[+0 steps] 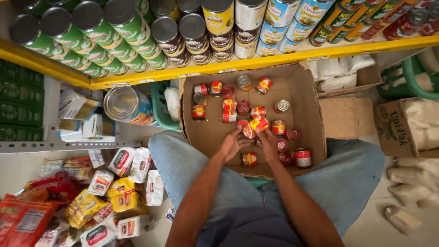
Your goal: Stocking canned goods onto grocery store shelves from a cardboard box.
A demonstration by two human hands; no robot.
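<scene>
- Shop aisle seen from above: a yellow shelf rail (pixel 256 64) carries rows of large tins, green-labelled at left, blue-labelled at right; packets (pixel 123 192) lie heaped on the pale floor (pixel 379 224) at lower left.
- Open cardboard box (pixel 306 105) rests across the seated person's knees, holding many small red-and-yellow tins (pixel 228 103), some upright, some on their sides.
- Left hand (pixel 233 144) curls around one small tin (pixel 248 131), fingers half closed.
- Right hand (pixel 267 145) grips a second tin (pixel 259 122) at its fingertips; both tins sit near the box's middle.
- Judgement: a firm hold around each tin's side wall, lifting clear of neighbours, avoids toppling the loose tins just beside.
</scene>
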